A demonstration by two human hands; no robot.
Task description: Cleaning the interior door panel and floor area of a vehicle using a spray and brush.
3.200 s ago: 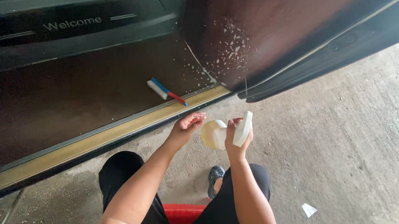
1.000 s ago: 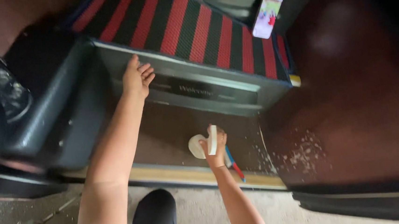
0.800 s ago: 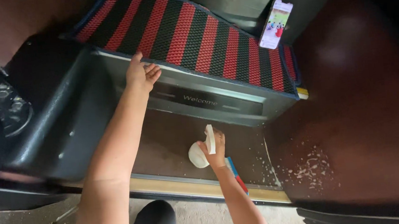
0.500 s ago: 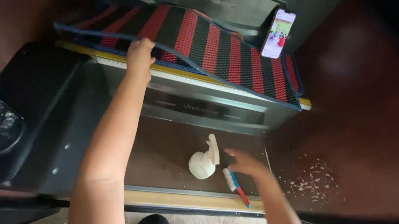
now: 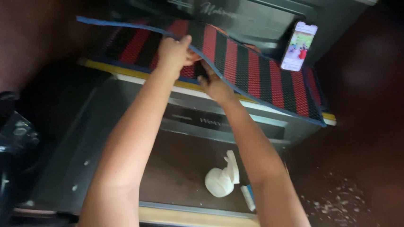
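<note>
A red and black striped floor mat (image 5: 256,72) with a blue edge lies over the upper step of a vehicle doorway, its near edge lifted. My left hand (image 5: 175,53) grips that raised edge from above. My right hand (image 5: 214,85) holds the same edge just to the right, fingers tucked under it. A white spray bottle (image 5: 223,177) lies on its side on the dark lower step, apart from both hands. A small blue and white brush (image 5: 248,196) lies beside it.
A phone (image 5: 298,46) with a lit screen rests on the mat's far right part. A yellow sill strip (image 5: 195,219) runs along the doorway's front. White crumbs (image 5: 336,203) are scattered on the dark door panel at right. Dark controls (image 5: 5,141) sit at left.
My right hand let go of the spray bottle, which now lies on the lower step, and rose to the mat. My left hand lifted the mat's near edge off the step.
</note>
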